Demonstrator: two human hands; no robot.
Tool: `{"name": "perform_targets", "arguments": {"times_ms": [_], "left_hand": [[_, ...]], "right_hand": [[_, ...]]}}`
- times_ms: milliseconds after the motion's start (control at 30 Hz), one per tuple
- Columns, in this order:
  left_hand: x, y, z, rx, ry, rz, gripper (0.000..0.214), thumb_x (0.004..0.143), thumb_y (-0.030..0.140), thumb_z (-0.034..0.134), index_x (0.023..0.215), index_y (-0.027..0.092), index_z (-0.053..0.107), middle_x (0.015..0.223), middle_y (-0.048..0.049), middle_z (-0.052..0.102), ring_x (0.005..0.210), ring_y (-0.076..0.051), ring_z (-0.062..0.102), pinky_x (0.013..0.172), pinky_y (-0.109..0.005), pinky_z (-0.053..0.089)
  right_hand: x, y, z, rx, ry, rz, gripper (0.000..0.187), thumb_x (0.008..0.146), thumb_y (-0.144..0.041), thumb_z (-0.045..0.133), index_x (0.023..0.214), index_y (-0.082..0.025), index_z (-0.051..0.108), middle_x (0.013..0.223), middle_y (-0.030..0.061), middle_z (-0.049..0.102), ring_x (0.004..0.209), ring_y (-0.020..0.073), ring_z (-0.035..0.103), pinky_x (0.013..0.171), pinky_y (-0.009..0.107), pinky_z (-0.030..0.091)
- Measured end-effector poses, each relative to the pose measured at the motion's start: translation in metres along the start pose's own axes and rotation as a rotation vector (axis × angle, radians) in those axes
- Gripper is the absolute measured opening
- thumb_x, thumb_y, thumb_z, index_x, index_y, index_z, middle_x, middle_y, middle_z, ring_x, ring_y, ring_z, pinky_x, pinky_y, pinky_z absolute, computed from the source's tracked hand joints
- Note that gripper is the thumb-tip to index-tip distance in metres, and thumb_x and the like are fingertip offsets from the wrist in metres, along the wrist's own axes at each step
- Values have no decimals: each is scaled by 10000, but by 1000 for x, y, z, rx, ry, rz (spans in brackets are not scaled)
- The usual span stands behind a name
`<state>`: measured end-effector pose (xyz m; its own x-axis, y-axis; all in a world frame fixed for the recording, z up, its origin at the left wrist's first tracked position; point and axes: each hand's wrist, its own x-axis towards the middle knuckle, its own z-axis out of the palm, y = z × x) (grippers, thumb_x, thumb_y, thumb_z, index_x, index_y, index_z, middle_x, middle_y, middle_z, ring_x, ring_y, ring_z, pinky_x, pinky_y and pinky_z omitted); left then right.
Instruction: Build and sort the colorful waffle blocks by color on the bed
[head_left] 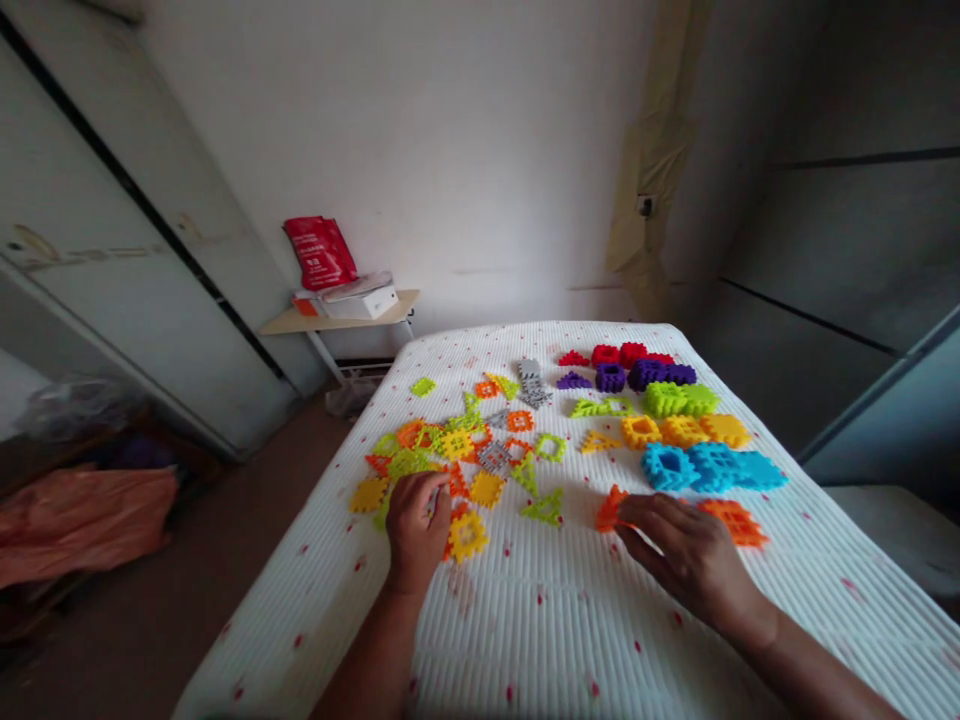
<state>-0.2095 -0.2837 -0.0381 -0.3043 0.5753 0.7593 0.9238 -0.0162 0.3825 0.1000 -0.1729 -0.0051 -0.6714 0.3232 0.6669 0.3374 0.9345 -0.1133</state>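
Observation:
At the front right, my right hand (682, 550) pinches an orange interlocking building piece (611, 509) just above the cover, or touching it. Flat orange square pieces (733, 522) lie just beyond that hand. My left hand (417, 522) is closed at the near edge of a mixed heap, thumb and forefinger curled together; whatever they hold is hidden. Right beside its fingertips are an orange piece (458, 482) and a yellow square piece (487, 489). A yellow square frame (468, 537) lies nearer to me. Lime green triangles (544, 507) rest between the two hands.
Colour-sorted rows stand at the right: blue (709, 468), yellow (682, 431), lime (679, 399), purple (660, 375) and red (632, 354). Grey pieces (530, 380) lie farther back. Everything rests on a white dotted bedcover (547, 640). A small table (341, 320) holds a red bag (321, 252).

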Motion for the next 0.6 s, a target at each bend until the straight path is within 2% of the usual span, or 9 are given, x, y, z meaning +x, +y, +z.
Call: {"name": "perform_targets", "arguments": {"times_ms": [100, 200, 300, 433, 500, 600], "left_hand": [[-12, 9, -6, 56, -114, 35, 108, 816, 186, 538, 815, 214, 642, 842, -30, 657, 839, -185, 574, 802, -356, 441], [-13, 18, -4, 131, -205, 15, 92, 796, 218, 567, 801, 227, 658, 897, -35, 667, 886, -211, 565, 829, -385, 409], [-6, 15, -1, 179, -180, -71, 133, 785, 200, 551, 853, 219, 665, 949, -49, 669, 933, -227, 558, 848, -394, 401], [1, 2, -4, 287, -99, -174, 239, 786, 161, 507, 955, 224, 663, 1048, -66, 653, 1009, -246, 538, 879, -424, 381], [2, -2, -7, 306, -156, -171, 242, 779, 170, 525, 960, 244, 667, 1078, -57, 649, 1035, -245, 529, 882, -431, 370], [2, -2, -7, 337, -307, -118, 213, 737, 244, 614, 938, 283, 675, 1153, -42, 627, 1104, -267, 488, 900, -461, 340]], "right_hand": [[-1, -12, 12, 0, 4, -79, 117, 893, -159, 493, 893, -157, 610, 836, 78, 691, 718, 166, 640, 626, 280, 508], [-1, -19, 18, 18, -27, -125, 150, 898, -155, 475, 861, -161, 621, 857, 81, 692, 731, 162, 644, 619, 271, 510], [6, -20, 19, 15, -52, -126, 163, 900, -159, 463, 874, -160, 624, 865, 85, 690, 733, 164, 644, 615, 270, 509], [32, -24, 20, 10, -112, -100, 185, 902, -175, 436, 951, -151, 614, 883, 97, 685, 750, 178, 642, 636, 288, 512], [49, -29, 24, 21, -150, -129, 196, 900, -165, 419, 935, -149, 611, 878, 100, 679, 750, 180, 639, 639, 286, 509], [68, -41, 36, 35, -191, -158, 192, 889, -149, 417, 876, -160, 608, 851, 94, 670, 757, 178, 633, 651, 276, 503]]}}
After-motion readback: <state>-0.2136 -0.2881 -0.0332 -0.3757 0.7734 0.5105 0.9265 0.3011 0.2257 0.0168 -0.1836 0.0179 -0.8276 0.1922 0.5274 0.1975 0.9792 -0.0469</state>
